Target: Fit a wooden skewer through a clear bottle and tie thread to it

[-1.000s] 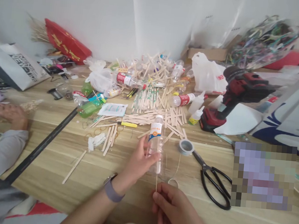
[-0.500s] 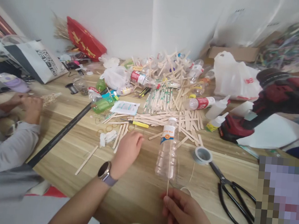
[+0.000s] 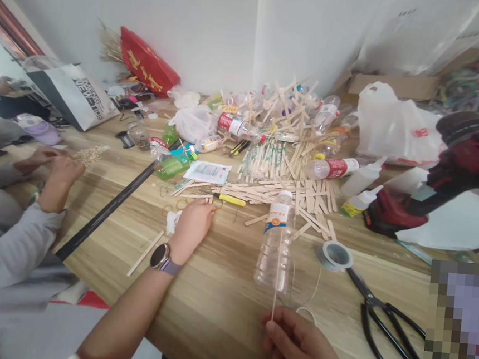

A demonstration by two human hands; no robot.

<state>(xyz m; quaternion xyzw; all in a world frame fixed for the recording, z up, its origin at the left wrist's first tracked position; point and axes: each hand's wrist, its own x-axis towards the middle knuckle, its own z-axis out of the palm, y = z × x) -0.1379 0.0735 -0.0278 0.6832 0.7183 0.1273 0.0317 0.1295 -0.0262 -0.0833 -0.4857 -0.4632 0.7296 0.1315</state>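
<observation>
In my right hand (image 3: 292, 340), thumb and fingers pinch a thin wooden stick (image 3: 275, 300) seen edge-on, pointing up in front of a clear plastic bottle (image 3: 274, 249). The bottle stands upright with a white cap and an orange and blue label. My left hand (image 3: 194, 223), with a watch (image 3: 159, 256) on the wrist, is lowered over the sticks left of the bottle. Its fingers curl downward together; what lies under them is hidden. A white crumpled piece (image 3: 172, 221) is beside it, and a yellow-handled tool (image 3: 231, 199) lies just beyond.
Wooden sticks (image 3: 259, 192) and several bottles cover the table's back. Right are a roll of grey tape (image 3: 335, 256), black scissors (image 3: 390, 321), glue bottles (image 3: 359, 201) and a red power tool (image 3: 404, 210). A co-worker's hands (image 3: 62, 172) work at left beside a black strip (image 3: 106, 210).
My left hand has moved left and toward the table, now covering sticks that showed beside it. My right hand still holds the stick. The whole view has shifted slightly.
</observation>
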